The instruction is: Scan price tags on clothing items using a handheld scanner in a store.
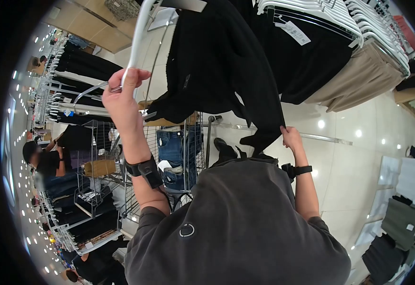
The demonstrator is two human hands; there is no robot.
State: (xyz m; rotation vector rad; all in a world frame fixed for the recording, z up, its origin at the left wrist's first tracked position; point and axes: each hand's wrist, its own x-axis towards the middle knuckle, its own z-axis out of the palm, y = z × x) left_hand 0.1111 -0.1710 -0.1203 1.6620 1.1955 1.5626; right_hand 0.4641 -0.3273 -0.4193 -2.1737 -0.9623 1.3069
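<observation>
My left hand [127, 97] is closed around the neck of a white hanger [140, 35], just by its metal hook [85, 92]. A black garment [212, 61] stretches beside the hanger across the upper middle. Two long parts of it look like trouser legs, though its exact kind is hard to make out. At the lower right end of the cloth, my right hand [291, 138] pinches the edge between thumb and fingers and holds it out taut. Both wrists wear black straps with small devices.
A rack at upper right holds black trousers [307, 61] and beige trousers [359, 78] on white hangers. Below my left arm stands a wire cart [200, 147] with folded jeans [174, 149]. People in black [48, 161] are at left among racks. Folded clothes [402, 221] lie at right.
</observation>
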